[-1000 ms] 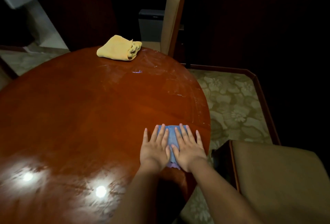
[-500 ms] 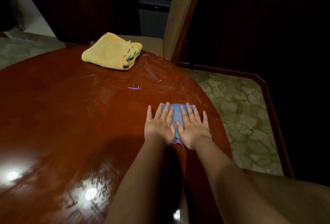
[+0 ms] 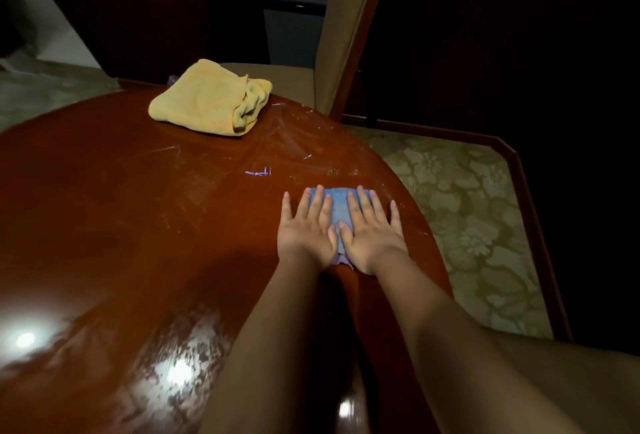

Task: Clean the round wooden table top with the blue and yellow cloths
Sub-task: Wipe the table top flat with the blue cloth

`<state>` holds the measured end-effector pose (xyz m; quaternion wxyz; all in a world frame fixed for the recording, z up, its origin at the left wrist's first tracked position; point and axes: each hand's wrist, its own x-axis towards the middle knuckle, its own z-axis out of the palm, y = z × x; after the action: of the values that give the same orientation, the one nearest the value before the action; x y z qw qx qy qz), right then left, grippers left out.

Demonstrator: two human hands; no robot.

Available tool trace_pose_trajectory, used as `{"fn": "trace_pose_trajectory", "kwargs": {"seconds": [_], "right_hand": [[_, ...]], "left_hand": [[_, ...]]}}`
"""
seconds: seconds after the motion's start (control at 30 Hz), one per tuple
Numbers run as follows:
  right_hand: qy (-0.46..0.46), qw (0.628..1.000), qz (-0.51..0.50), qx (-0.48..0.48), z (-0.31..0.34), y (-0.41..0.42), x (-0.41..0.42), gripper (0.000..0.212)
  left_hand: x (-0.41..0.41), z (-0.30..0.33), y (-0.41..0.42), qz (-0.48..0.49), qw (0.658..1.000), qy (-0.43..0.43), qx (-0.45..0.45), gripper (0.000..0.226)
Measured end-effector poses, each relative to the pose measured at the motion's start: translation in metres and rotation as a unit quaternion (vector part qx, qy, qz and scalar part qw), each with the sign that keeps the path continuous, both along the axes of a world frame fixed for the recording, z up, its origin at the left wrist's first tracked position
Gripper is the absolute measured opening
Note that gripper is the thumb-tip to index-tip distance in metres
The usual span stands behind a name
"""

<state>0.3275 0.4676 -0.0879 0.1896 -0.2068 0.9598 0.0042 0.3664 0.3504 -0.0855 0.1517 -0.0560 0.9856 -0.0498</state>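
The round wooden table top [image 3: 121, 226] is glossy red-brown, with pale streaks near its far right part. A small blue cloth [image 3: 337, 203] lies flat near the table's right edge. My left hand [image 3: 306, 226] and my right hand [image 3: 372, 229] press down on it side by side, palms flat and fingers straight. Most of the blue cloth is hidden under my hands. A crumpled yellow cloth [image 3: 207, 98] sits at the table's far edge, well apart from my hands.
A wooden chair with a beige padded back [image 3: 349, 18] stands behind the table's far right edge. Another beige seat [image 3: 571, 381] is at the lower right. Patterned carpet [image 3: 460, 198] lies right of the table. A small purple mark [image 3: 258, 172] shows on the table.
Both hands have slid the blue cloth away from me along the table's right side, towards the yellow cloth. The view has moved closer to the far edge.
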Motion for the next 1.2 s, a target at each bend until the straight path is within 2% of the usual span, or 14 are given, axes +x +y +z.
{"fn": "trace_pose_trajectory", "kwargs": {"seconds": [0.43, 0.67, 0.9, 1.2], "right_hand": [[-0.018, 0.999, -0.027, -0.003, 0.006, 0.095, 0.187, 0.059], [-0.029, 0.997, -0.067, -0.030, 0.005, 0.130, 0.243, 0.060], [-0.032, 0.997, -0.061, -0.027, 0.004, 0.128, 0.215, 0.061], [-0.034, 0.994, -0.099, -0.023, 0.000, 0.097, 0.085, 0.059]], "left_hand": [[0.178, 0.008, 0.093, -0.041, 0.998, -0.027, -0.024, 0.059], [0.225, 0.013, 0.130, -0.054, 0.997, -0.051, -0.021, 0.059], [0.200, 0.009, 0.123, -0.066, 0.997, -0.042, -0.014, 0.060], [0.068, -0.001, 0.092, -0.077, 0.997, 0.006, 0.022, 0.059]]}}
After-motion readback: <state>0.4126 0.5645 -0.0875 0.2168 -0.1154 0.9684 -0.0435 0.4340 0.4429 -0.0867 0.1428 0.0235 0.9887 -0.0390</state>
